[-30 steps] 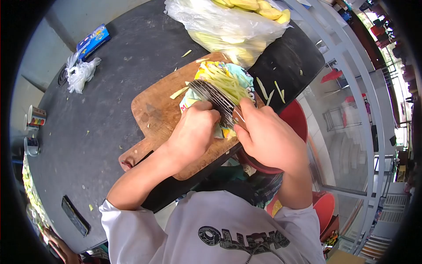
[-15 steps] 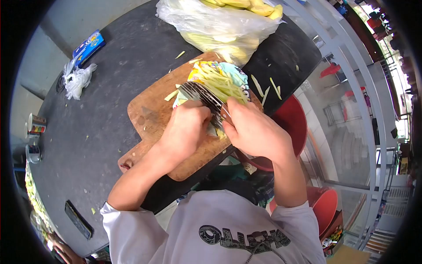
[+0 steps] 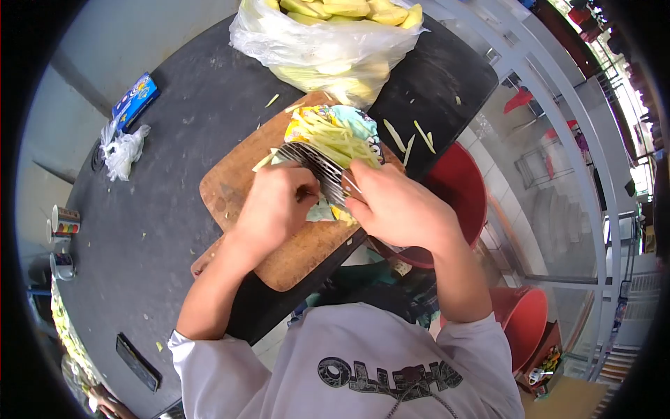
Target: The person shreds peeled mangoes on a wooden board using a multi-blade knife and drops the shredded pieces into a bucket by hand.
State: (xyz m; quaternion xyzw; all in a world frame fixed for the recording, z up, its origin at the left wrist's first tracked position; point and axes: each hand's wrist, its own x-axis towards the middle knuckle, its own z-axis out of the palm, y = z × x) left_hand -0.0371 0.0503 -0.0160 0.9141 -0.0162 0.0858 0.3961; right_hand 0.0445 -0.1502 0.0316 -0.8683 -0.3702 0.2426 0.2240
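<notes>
My right hand (image 3: 401,206) grips the wooden handle (image 3: 351,184) of a knife with a wide metal blade (image 3: 310,159) that looks streaked. Close to the blade's near side, my left hand (image 3: 276,206) is curled closed; whatever its fingers hold, if anything, is hidden. Pale green strips (image 3: 335,140) of a fruit or vegetable lie heaped just beyond the blade, on a colourful printed plastic wrapper (image 3: 359,119). Under all this is a wooden cutting board (image 3: 234,167) with a short handle. Some strips and bits lie loose on the board.
A clear plastic bag (image 3: 321,52) of peeled yellow-green pieces stands behind the board. Red buckets (image 3: 460,188) are below the table's right edge. On the dark table (image 3: 160,230) lie a phone (image 3: 137,362), cups (image 3: 65,220), a blue packet (image 3: 136,101) and a crumpled bag (image 3: 124,150).
My left hand has drawn slightly away from the blade, showing more of the wrapper below. The view has shifted a little. My right hand keeps its grip on the knife.
</notes>
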